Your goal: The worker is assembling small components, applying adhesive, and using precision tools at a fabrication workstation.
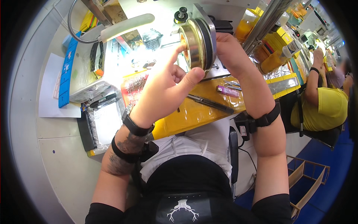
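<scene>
A brass-coloured metal wheel (pixel 197 43) with a dark band along its rim stands upright in front of me, against a grey metal plate (pixel 209 30). My left hand (pixel 169 82) is at its left side. The index finger reaches into the hollow face, the thumb lies at the lower rim, and the other fingers are curled. On the far side of the plate is my right hand (pixel 232 52), its fingertips hidden behind the metal. Below the wheel, black tweezers (pixel 210 103) and a pink lighter (pixel 228 91) lie on the yellow-covered bench top (pixel 179 121).
A lit lamp (pixel 128 28) on a bendable arm hangs at the upper left. Left of the bench sit a white bin (pixel 84 76) and a blue strip (pixel 68 71). Orange-filled bottles (pixel 270 61) and a slanting metal post (pixel 263 28) stand right. A person in yellow (pixel 324 108) sits beyond.
</scene>
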`<state>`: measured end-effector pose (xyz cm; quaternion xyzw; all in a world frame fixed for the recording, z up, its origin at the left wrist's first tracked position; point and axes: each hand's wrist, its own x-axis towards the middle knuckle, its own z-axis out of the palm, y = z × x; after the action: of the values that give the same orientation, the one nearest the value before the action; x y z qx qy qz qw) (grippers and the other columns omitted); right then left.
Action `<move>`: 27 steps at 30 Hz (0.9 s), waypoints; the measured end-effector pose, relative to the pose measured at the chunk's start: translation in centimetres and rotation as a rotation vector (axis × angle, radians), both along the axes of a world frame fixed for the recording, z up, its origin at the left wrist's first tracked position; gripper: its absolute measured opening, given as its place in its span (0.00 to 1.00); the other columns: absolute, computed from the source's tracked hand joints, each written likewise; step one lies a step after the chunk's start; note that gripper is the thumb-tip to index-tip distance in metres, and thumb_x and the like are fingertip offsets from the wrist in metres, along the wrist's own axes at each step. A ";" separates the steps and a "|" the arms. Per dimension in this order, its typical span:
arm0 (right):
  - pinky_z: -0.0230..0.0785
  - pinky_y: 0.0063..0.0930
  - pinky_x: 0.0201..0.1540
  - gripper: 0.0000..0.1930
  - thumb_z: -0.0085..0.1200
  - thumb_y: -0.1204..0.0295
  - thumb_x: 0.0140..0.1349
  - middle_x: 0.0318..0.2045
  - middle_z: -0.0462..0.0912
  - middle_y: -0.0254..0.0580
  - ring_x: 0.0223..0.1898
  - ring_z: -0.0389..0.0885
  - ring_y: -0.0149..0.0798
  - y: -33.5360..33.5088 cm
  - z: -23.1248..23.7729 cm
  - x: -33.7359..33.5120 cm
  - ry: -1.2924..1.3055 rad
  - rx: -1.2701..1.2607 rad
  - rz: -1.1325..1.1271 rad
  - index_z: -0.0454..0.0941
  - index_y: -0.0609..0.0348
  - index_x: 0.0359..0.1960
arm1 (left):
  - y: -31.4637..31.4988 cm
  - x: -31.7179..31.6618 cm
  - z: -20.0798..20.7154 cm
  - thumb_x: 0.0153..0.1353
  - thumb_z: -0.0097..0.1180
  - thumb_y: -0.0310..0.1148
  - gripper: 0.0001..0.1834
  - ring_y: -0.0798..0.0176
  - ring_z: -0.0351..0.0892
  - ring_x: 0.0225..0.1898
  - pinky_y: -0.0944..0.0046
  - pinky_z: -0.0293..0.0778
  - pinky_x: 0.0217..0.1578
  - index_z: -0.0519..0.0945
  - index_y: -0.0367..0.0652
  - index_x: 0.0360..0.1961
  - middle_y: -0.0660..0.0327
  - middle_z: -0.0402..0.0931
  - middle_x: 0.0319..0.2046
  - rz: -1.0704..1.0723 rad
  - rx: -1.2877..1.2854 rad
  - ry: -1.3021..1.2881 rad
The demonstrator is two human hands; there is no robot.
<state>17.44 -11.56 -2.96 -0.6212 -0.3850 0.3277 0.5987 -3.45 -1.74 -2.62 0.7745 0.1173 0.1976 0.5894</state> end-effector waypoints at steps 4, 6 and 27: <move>0.67 0.28 0.61 0.14 0.59 0.71 0.64 0.41 0.89 0.33 0.46 0.81 0.27 -0.1 0.6 0.1 0.082 -0.072 0.095 0.90 0.57 0.49 | 0.5 0.8 0.2 0.70 0.63 0.55 0.44 0.74 0.74 0.24 0.71 0.71 0.28 0.63 0.35 0.74 0.67 0.76 0.22 -0.013 -0.173 0.049; 0.66 0.29 0.63 0.14 0.59 0.71 0.64 0.41 0.89 0.33 0.47 0.81 0.28 0.0 0.7 0.2 0.084 -0.102 0.074 0.90 0.57 0.48 | 1.2 1.1 0.6 0.69 0.62 0.57 0.46 0.74 0.75 0.24 0.71 0.72 0.27 0.61 0.35 0.75 0.66 0.78 0.24 -0.031 -0.155 0.147; 0.64 0.27 0.50 0.14 0.55 0.71 0.66 0.40 0.87 0.29 0.40 0.76 0.27 0.7 0.1 1.4 0.206 -0.077 0.122 0.89 0.58 0.49 | 1.3 -5.7 0.4 0.72 0.60 0.31 0.12 0.74 0.80 0.30 0.71 0.74 0.33 0.84 0.32 0.50 0.64 0.81 0.25 0.292 -0.110 -0.074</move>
<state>18.86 -10.90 -2.86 -0.5822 -0.3457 0.4401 0.5897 -9.14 -0.48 -2.18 0.7079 0.2176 0.3027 0.6000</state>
